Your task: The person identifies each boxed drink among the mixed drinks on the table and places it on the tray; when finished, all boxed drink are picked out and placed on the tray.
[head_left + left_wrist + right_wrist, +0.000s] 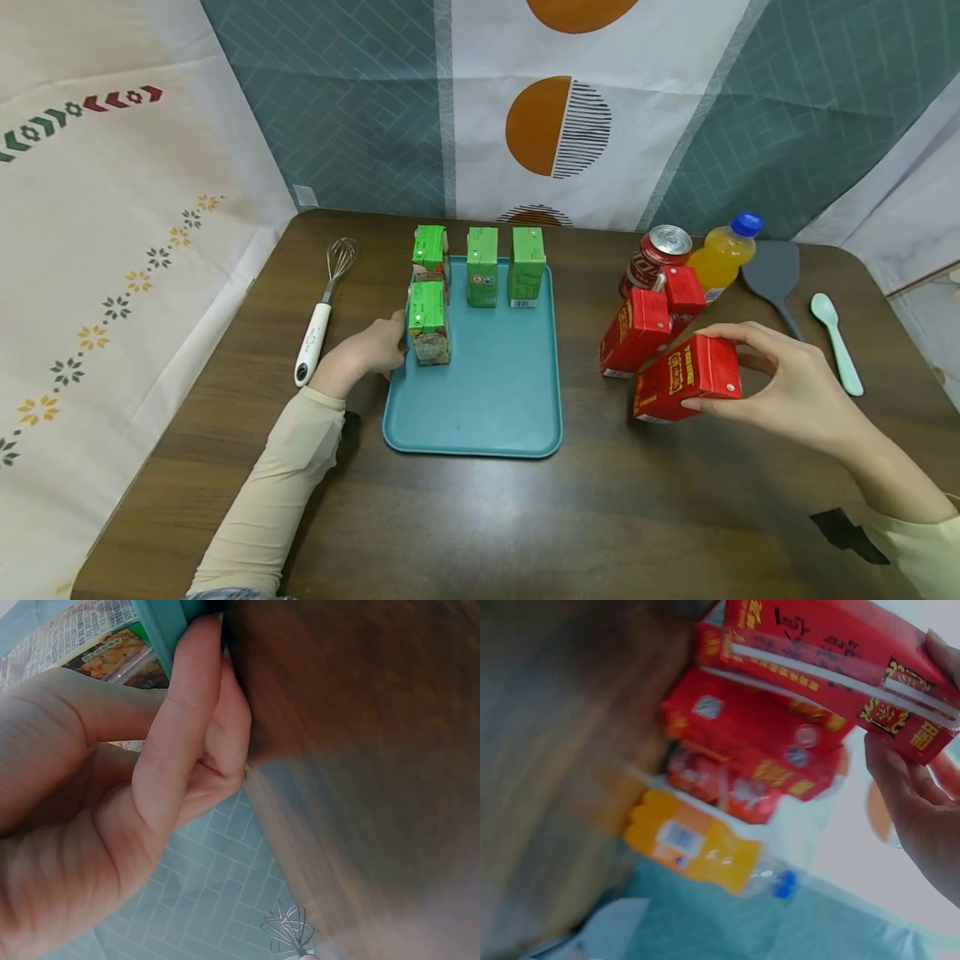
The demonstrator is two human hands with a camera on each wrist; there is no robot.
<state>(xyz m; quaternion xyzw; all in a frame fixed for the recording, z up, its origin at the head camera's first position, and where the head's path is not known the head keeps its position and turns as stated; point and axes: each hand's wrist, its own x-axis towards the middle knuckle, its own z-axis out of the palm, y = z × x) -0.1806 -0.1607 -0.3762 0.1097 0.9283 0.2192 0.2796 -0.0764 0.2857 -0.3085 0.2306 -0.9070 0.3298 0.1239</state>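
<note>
My right hand (795, 383) grips a red drink carton (678, 379) by its sides, thumb in front and fingers behind; the carton leans. The right wrist view shows its printed face, with a white straw (810, 671) along it. Beyond it are two more red cartons (633, 329) on the table. My left hand (378, 346) holds the left rim of the teal tray (487, 417), its fingers curled at the edge in the left wrist view (187, 742). Several green drink cartons (482, 262) stand upright along the tray's back and left side, one right beside my left hand.
Behind the red cartons stand a soda can (656, 254) and an orange drink bottle (723, 254) with a blue cap. A grey spatula (772, 271) and a pale green spoon (838, 346) lie at the right. Left of the tray lies a whisk (318, 325) with a white handle.
</note>
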